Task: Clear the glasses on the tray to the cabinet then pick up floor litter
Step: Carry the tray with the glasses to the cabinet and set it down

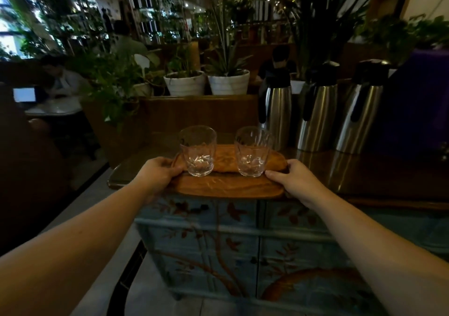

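An oval wooden tray [228, 186] lies at the front edge of the painted blue cabinet [243, 242], on its dark glossy top. Two clear empty glasses stand upright on the tray: the left glass [198, 150] and the right glass [252, 151]. My left hand [160, 173] grips the tray's left end, thumb on top beside the left glass. My right hand [295, 179] grips the tray's right end, thumb close to the right glass. The fingers under the tray are hidden.
Three steel thermos jugs [318, 111] stand on the cabinet top behind and right of the tray. White plant pots [184, 83] sit on a wooden partition beyond. A person sits at a table [52, 111] at left. Grey floor [80, 206] lies left of the cabinet.
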